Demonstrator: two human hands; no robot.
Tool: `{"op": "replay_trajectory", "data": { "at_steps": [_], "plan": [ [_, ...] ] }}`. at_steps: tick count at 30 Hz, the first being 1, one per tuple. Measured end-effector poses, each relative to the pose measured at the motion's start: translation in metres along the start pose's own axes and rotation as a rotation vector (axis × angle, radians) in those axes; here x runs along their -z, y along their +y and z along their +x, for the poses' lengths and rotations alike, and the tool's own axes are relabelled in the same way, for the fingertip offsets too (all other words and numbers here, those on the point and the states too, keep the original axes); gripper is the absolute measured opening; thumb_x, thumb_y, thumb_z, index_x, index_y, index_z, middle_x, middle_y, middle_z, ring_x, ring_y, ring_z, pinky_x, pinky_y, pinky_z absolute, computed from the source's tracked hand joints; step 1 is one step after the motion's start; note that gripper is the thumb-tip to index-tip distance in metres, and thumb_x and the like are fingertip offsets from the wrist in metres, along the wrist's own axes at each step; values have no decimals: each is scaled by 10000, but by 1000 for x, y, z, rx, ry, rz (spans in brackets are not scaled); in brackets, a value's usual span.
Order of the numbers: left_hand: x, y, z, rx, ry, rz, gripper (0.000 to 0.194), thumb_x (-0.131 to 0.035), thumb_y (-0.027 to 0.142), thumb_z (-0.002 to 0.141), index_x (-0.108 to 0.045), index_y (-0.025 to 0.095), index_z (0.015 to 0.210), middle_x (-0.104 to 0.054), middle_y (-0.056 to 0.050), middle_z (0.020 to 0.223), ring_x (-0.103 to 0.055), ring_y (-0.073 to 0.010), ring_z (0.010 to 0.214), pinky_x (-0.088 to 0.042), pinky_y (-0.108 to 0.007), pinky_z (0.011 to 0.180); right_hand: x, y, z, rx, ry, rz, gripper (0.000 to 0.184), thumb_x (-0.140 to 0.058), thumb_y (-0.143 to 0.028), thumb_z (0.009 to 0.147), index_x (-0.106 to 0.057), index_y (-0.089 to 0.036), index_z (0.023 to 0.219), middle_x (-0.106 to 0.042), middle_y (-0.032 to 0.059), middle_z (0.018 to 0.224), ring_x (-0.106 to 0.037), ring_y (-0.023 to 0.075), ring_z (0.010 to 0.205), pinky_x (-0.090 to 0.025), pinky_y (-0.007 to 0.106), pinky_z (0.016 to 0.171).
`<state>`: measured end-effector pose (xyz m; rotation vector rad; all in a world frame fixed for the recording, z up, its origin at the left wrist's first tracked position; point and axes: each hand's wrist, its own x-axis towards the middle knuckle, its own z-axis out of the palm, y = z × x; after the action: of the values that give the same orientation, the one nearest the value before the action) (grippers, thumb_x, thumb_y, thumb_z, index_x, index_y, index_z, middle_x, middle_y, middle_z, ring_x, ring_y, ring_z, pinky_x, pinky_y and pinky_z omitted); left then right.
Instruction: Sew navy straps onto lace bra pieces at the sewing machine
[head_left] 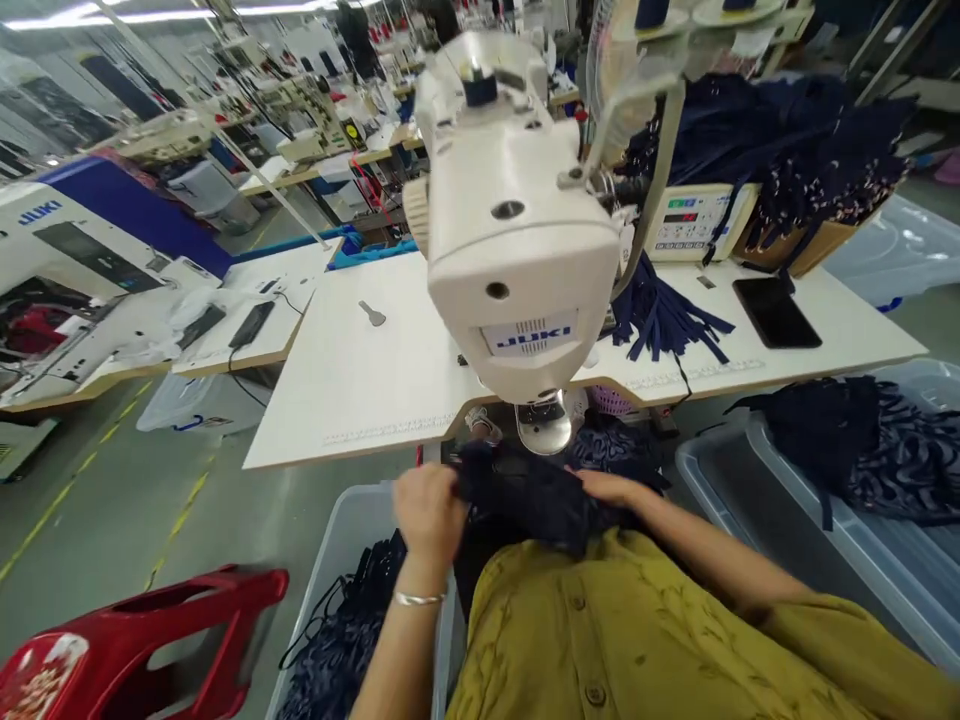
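A dark navy garment piece (536,500) is stretched between my two hands, just above my lap and below the sewing machine's front. My left hand (431,510) is closed in a fist around its left end, a little blurred. At its right side my right hand (607,488) grips the cloth, its fingers partly hidden by the fabric. Right above the cloth stands the white JUKI sewing machine (521,250), with a shiny metal plate (544,425) at its lower end. The exact kind of garment cannot be made out.
A clear bin of patterned navy garments (337,640) is at my left, near a red stool (150,640). Another bin (817,500) with garments stands right. The white table (360,370) bears a phone (778,312), navy straps (660,310) and a control box (701,222).
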<state>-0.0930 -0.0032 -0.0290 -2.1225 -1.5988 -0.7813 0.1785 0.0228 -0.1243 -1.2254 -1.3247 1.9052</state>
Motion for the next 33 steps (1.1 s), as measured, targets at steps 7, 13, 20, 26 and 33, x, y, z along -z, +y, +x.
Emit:
{"op": "replay_trajectory", "data": {
  "at_steps": [7, 13, 20, 26, 33],
  "plan": [
    [-22, -43, -25, 194, -537, 114, 188, -484, 50, 747, -554, 182, 861, -587, -81, 821, -594, -256, 794, -408, -364, 694, 67, -15, -34, -141, -216, 78, 355, -859, -437, 520, -667, -146, 587, -677, 6, 603, -625, 172, 595, -533, 306, 644],
    [-43, 54, -9, -173, -619, -417, 524, -547, 296, 901, -345, 171, 1369, -580, -134, 1243, -569, -218, 1142, -474, -346, 899, 38, -61, -32, -73, 193, 401, 502, -627, -655, 751, -635, -159, 668, -648, 62, 619, -601, 181, 573, -513, 310, 599],
    [-42, 96, 19, -195, -542, -378, 316, -259, 275, 1004, -540, 163, 912, -622, -71, 725, -620, -206, 696, -480, -311, 646, 18, -77, -34, 181, 425, -147, 590, -389, -734, 845, -318, -219, 567, -322, -45, 506, -329, 105, 497, -280, 256, 496],
    [-31, 98, 16, -246, -605, -305, 340, -305, 320, 999, -532, 188, 783, -568, -33, 583, -562, -188, 550, -416, -281, 544, 28, -70, -24, 184, 342, -928, 447, -289, -475, 992, -474, -191, 702, -565, 41, 673, -523, 169, 621, -316, 274, 585],
    [-38, 106, 12, -234, -660, -291, 237, -375, 280, 978, -506, 125, 1101, -672, -124, 926, -646, -221, 841, -507, -331, 744, 13, -82, -23, 326, 417, -719, 455, -254, -457, 1016, -549, -163, 830, -663, 58, 829, -605, 166, 753, -394, 244, 641]
  ]
}}
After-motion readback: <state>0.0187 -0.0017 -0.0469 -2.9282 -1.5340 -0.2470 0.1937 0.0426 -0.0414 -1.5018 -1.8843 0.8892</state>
